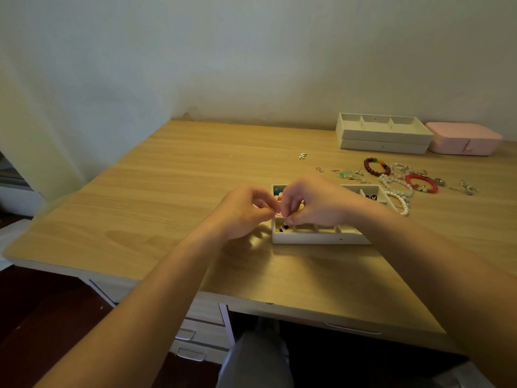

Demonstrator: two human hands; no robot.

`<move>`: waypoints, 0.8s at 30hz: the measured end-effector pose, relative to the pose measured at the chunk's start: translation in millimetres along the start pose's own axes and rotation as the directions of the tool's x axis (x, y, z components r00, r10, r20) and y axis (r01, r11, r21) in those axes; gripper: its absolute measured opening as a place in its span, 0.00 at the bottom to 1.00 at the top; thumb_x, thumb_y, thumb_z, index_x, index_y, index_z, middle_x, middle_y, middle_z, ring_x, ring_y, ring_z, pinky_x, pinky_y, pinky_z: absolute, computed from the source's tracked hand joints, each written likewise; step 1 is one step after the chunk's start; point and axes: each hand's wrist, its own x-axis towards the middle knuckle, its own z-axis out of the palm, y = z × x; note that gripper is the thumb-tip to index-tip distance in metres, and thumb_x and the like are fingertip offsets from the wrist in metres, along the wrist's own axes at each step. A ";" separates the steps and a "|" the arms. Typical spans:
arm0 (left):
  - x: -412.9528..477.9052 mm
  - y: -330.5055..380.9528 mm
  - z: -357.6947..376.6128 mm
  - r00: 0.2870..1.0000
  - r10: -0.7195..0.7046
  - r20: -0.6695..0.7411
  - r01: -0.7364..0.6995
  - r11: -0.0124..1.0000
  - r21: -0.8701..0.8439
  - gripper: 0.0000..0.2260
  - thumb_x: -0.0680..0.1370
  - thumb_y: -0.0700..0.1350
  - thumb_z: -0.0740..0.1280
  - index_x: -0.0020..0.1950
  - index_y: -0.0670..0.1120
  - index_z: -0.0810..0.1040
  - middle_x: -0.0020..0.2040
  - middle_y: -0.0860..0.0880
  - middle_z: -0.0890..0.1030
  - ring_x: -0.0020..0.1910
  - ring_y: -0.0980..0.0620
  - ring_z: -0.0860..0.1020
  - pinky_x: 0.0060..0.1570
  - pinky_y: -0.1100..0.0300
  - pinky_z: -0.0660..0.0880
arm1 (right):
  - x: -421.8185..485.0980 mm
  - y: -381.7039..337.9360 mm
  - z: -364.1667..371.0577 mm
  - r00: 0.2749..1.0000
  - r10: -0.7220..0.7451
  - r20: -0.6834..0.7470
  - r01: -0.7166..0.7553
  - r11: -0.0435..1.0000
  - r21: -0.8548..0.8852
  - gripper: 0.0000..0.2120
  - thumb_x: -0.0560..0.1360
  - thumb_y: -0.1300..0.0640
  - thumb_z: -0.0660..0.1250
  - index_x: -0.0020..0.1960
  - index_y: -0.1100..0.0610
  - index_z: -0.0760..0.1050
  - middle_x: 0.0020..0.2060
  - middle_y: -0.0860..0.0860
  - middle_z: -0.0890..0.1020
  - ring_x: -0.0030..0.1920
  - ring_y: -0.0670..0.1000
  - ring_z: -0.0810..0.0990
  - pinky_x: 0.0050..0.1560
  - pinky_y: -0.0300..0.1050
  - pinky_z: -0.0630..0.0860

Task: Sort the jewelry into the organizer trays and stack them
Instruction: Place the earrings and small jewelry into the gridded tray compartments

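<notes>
Pinches a small pink piece (277, 214) between left hand (246, 211) and right hand (313, 203), fingers curled, mid-frame just above the organizer tray (321, 238) on the tabletop (167, 191), loose bracelets (366, 166) to its right.

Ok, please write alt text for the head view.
The left hand and right hand pinch a small pink item over a white organizer tray on a wooden desk. Loose bracelets lie to its right; stacked trays and a pink box stand behind.
</notes>
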 end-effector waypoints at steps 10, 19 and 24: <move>5.2 -4.9 -1.0 0.999 -0.012 0.039 0.009 0.997 0.079 0.13 0.74 0.39 0.72 0.38 0.58 0.82 0.34 0.55 0.80 0.32 0.64 0.74 0.39 0.63 0.70 | 6.9 -15.2 9.1 0.999 0.012 -0.039 -0.019 0.981 -0.192 0.14 0.69 0.68 0.72 0.36 0.48 0.80 0.30 0.42 0.81 0.29 0.39 0.78 0.27 0.31 0.67; 9.5 -9.0 -2.3 0.998 -0.013 0.067 0.008 0.997 0.077 0.10 0.74 0.38 0.71 0.40 0.54 0.83 0.35 0.52 0.82 0.33 0.59 0.76 0.39 0.61 0.71 | 6.2 -25.9 8.7 0.999 0.023 -0.043 -0.036 0.946 -0.321 0.14 0.73 0.68 0.69 0.40 0.48 0.82 0.33 0.43 0.80 0.40 0.49 0.82 0.38 0.39 0.77; 8.4 -9.9 -3.7 0.996 -0.020 0.088 0.018 0.999 0.030 0.09 0.75 0.37 0.71 0.42 0.51 0.85 0.34 0.52 0.82 0.32 0.61 0.76 0.40 0.61 0.72 | 0.9 -28.1 11.7 0.998 -0.012 -0.068 -0.015 0.924 -0.381 0.13 0.75 0.67 0.68 0.46 0.51 0.84 0.38 0.47 0.80 0.44 0.52 0.82 0.42 0.42 0.75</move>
